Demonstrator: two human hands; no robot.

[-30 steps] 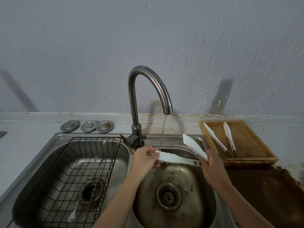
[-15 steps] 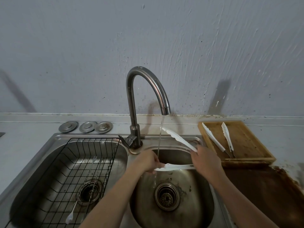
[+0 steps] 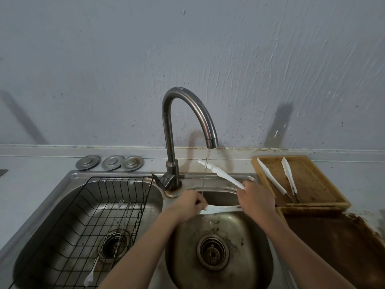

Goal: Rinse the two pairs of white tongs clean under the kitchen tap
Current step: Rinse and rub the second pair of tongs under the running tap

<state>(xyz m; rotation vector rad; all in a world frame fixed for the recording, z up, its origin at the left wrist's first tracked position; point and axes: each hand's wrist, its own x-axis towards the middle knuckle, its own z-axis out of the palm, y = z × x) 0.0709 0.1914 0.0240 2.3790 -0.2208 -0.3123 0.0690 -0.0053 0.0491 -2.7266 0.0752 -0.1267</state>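
Observation:
One pair of white tongs (image 3: 221, 209) is spread open over the right sink basin (image 3: 245, 265). My right hand (image 3: 255, 198) grips its hinge end. Its upper arm slants up and left into the thin stream of water (image 3: 205, 176) from the curved steel tap (image 3: 187, 113). My left hand (image 3: 188, 204) pinches the tip of the lower arm, just under the stream. The second pair of white tongs (image 3: 279, 178) lies open on the wooden tray (image 3: 312, 180) at the right.
A black wire rack (image 3: 83, 222) fills the left basin (image 3: 37, 247), with thin utensils and a small white spoon (image 3: 88, 279) inside. Three metal sink plugs (image 3: 110, 162) sit on the counter behind it. A stained brown board (image 3: 337, 247) lies right of the sink.
The tongs have swung so their upper arm reaches further left into the water stream. My left hand has stayed pinching the lower arm's tip, and my right hand shifted slightly left.

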